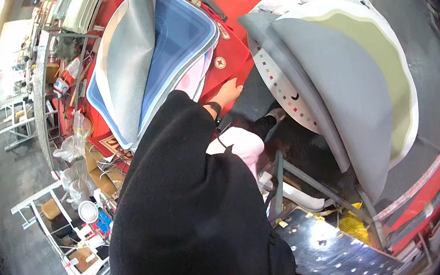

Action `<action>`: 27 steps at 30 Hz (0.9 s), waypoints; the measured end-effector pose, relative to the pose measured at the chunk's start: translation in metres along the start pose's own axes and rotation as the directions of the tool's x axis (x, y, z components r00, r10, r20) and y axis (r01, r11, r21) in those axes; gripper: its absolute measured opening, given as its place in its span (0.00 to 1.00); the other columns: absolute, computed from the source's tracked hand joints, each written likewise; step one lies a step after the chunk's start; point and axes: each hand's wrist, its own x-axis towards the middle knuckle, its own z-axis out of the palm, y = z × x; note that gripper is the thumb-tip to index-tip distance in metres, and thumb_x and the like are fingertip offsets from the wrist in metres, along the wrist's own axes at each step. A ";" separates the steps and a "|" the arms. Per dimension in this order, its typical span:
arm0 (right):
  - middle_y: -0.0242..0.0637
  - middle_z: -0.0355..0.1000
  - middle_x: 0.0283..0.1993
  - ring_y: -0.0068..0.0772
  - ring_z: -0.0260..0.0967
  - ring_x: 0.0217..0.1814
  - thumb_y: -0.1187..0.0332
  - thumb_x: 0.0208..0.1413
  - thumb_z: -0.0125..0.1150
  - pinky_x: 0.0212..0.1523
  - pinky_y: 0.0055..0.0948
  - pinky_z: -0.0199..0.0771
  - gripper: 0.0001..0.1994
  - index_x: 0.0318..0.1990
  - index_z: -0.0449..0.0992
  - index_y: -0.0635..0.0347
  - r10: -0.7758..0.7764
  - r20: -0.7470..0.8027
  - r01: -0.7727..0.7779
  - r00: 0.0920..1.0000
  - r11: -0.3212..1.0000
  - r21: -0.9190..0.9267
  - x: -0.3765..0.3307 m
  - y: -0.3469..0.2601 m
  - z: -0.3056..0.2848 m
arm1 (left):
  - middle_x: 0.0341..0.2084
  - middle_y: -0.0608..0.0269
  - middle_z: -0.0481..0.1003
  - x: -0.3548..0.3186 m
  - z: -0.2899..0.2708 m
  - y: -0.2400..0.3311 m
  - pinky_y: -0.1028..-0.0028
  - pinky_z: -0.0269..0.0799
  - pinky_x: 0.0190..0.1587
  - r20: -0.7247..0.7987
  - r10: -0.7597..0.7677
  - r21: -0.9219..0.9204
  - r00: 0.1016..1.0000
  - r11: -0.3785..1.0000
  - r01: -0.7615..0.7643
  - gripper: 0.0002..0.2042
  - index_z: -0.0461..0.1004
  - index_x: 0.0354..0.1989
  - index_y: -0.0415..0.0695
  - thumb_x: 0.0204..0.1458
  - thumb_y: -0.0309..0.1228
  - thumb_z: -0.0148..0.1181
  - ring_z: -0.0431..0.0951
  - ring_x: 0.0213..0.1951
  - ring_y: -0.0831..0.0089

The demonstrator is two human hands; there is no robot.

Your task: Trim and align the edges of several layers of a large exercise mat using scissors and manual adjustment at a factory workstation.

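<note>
My left hand, coming out of a black sleeve with a dark watch or band at the wrist, is closed at the near edge of a red mat. Its fingertips are partly hidden. On top of the red mats lies a stack with a blue mat; the upper piece is folded back, showing its grey underside. A pink mat peeks out beneath. Over on the right is a pile of rounded mats, with a green, white-edged mat folded over to its grey back. I do not see my right hand.
A perforated metal plate and grey frame bars stand at the lower right, beside a yellow net-like bundle. White metal frames, plastic bags and a small white fan crowd the left. Red and dark sheeting covers the floor.
</note>
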 end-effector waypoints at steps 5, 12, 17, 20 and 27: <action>0.56 0.71 0.35 0.53 0.68 0.36 0.61 0.50 0.53 0.38 0.44 0.68 0.16 0.35 0.75 0.67 -0.467 -0.390 0.477 0.793 0.875 -0.080 0.233 -0.147 -0.006 | 0.45 0.39 0.69 0.005 -0.001 -0.003 0.61 0.62 0.53 0.002 0.019 0.039 1.000 0.999 -0.019 0.26 0.63 0.51 0.31 0.50 0.41 0.49 0.68 0.51 0.51; 0.58 0.71 0.34 0.59 0.67 0.38 0.58 0.52 0.48 0.40 0.49 0.66 0.18 0.33 0.75 0.68 -0.561 -0.129 0.574 0.818 0.811 0.110 0.331 -0.285 -0.159 | 0.32 0.43 0.74 -0.052 -0.042 -0.012 0.61 0.69 0.41 -0.091 0.275 0.051 0.957 0.961 -0.272 0.16 0.73 0.33 0.34 0.47 0.37 0.50 0.75 0.35 0.51; 0.60 0.70 0.34 0.63 0.66 0.39 0.56 0.53 0.44 0.41 0.53 0.64 0.21 0.31 0.75 0.69 -0.729 -0.039 0.678 0.684 0.615 0.403 0.141 -0.597 -0.450 | 0.33 0.43 0.73 -0.102 -0.055 -0.081 0.58 0.67 0.40 -0.244 0.029 -0.215 0.969 0.973 -0.083 0.15 0.72 0.37 0.38 0.51 0.38 0.46 0.73 0.39 0.48; 0.55 0.71 0.25 0.56 0.69 0.28 0.63 0.52 0.50 0.29 0.47 0.67 0.15 0.25 0.75 0.69 -0.843 -0.239 0.825 0.483 0.346 0.446 0.108 -0.691 -0.428 | 0.34 0.40 0.73 -0.107 -0.088 -0.090 0.57 0.67 0.43 -0.146 -0.282 -0.354 0.948 0.910 0.216 0.18 0.74 0.33 0.37 0.49 0.40 0.46 0.72 0.41 0.47; 0.53 0.72 0.32 0.55 0.69 0.37 0.59 0.52 0.52 0.36 0.46 0.70 0.15 0.29 0.75 0.63 -0.979 -0.177 0.924 -0.106 -0.163 0.346 -0.048 -0.882 -0.524 | 0.34 0.40 0.73 -0.097 -0.105 -0.173 0.55 0.64 0.46 -0.143 -0.454 -0.470 0.880 0.814 0.343 0.21 0.75 0.31 0.36 0.51 0.44 0.43 0.71 0.40 0.44</action>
